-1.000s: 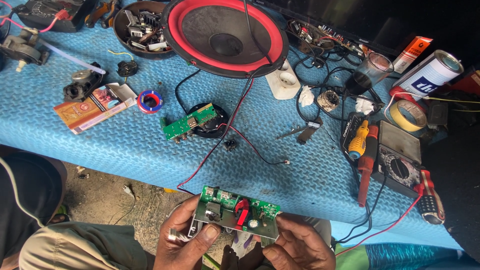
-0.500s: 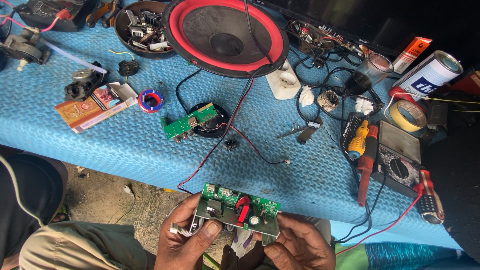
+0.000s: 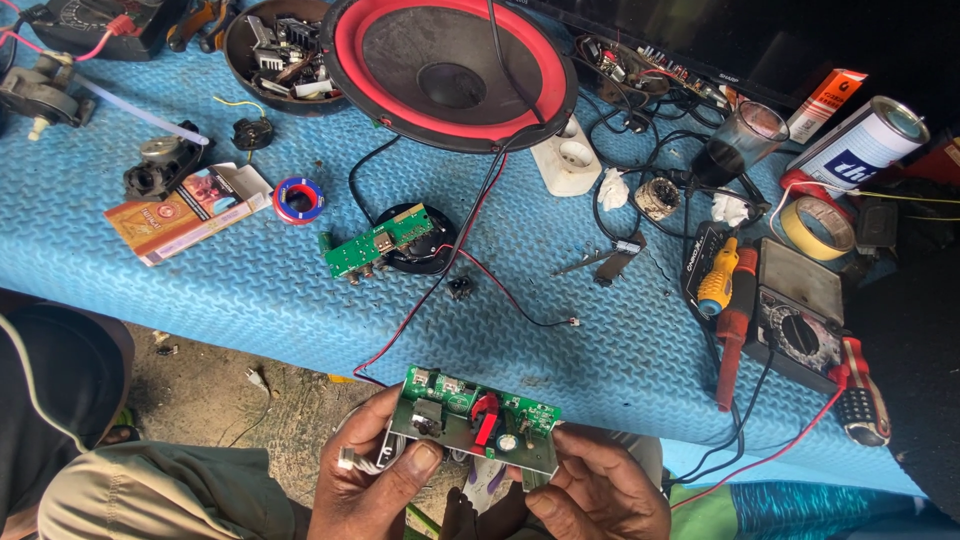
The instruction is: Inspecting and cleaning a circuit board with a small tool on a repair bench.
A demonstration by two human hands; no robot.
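Between both sets of fingers: green circuit board [image 3: 475, 420] | left hand [image 3: 375, 480] closed on its left edge, thumb on top | right hand [image 3: 595, 490] pinching right edge | wires attached, board held below the blue table [image 3: 250, 290] edge.

Green circuit board [image 3: 475, 425], component side up, slightly tilted, below table edge

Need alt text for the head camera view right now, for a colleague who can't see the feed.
Two bare hands, left hand and right hand, hold a green circuit board by its ends, just off the near edge of a blue textured table. On the table lie a red-rimmed speaker, a smaller green board, a multimeter and a yellow-handled screwdriver.
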